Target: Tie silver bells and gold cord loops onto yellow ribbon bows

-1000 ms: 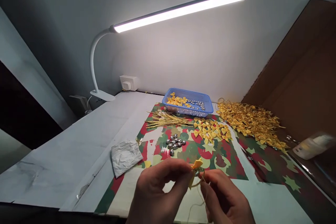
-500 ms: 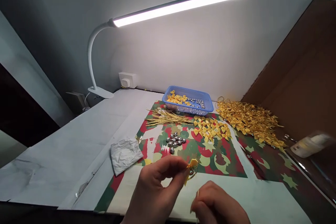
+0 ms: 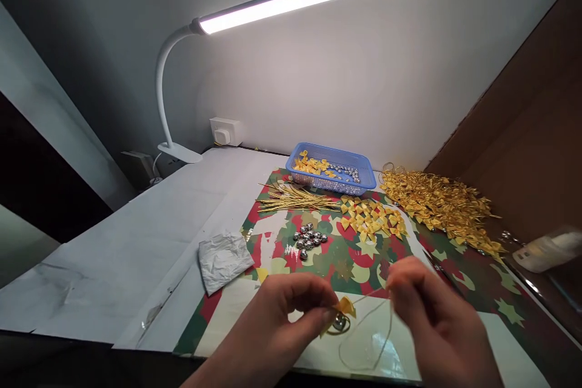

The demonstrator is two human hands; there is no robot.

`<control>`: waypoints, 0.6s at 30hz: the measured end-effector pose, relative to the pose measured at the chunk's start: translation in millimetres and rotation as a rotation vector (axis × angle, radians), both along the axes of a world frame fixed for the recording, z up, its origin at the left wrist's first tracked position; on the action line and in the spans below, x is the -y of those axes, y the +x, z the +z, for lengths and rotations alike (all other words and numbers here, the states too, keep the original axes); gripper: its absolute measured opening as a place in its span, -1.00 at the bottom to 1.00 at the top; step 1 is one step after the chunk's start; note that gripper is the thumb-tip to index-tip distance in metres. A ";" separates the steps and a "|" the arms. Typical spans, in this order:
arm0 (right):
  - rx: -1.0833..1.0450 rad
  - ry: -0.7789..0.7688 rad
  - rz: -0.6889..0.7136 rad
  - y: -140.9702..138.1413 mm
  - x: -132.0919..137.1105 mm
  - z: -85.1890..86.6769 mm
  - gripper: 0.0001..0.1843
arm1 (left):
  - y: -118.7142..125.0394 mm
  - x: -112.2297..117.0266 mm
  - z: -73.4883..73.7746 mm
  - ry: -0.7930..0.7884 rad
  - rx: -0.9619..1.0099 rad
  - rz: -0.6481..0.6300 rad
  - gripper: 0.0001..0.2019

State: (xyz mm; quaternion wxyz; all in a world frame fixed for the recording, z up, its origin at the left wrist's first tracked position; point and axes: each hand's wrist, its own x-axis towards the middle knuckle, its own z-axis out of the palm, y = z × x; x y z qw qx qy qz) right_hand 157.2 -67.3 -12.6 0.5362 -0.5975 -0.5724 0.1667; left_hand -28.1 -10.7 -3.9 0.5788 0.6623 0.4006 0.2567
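Observation:
My left hand [image 3: 291, 318] pinches a yellow ribbon bow [image 3: 346, 306] between thumb and fingertips. A silver jingle bell [image 3: 339, 321] hangs against the bow, with a loop of gold cord around it. From the bow a thin pale thread [image 3: 368, 296] runs to my right hand [image 3: 431, 312], which is closed on it with fingertips pinched together. The thread's slack sags in a loop between the hands. Whether a needle is in my right fingers I cannot tell. Just beyond my hands lies a small cluster of silver bells [image 3: 309, 241].
Beyond the bells lie gold cords [image 3: 291, 199] and loose yellow bows [image 3: 370, 218]. A blue basket [image 3: 327, 150] holds bows and bells. To the right are a heap of gold bow pieces [image 3: 441, 206] and a bottle [image 3: 548, 250]. A crumpled white packet [image 3: 225, 260] lies left; a lamp [image 3: 166, 103] arches overhead.
My right hand has moved up and to the right, drawing the thread out from the bow. My left hand, still pinching the bow, has shifted slightly right and down. The view has tilted slightly.

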 end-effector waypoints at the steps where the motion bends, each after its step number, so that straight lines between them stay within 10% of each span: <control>1: 0.038 -0.024 -0.054 10.3 -2.4 2.8 -0.70 | -1.7 -1.0 2.1 -0.067 0.028 -0.033 -0.88; 8: 0.095 -0.246 0.321 8.6 6.9 -8.7 -0.66 | -2.0 0.2 13.3 -0.056 0.004 -0.094 -0.89; 18: -0.126 -0.303 0.261 -10.6 10.2 -13.1 -0.59 | -1.0 10.4 12.2 0.135 -0.042 -0.034 -0.87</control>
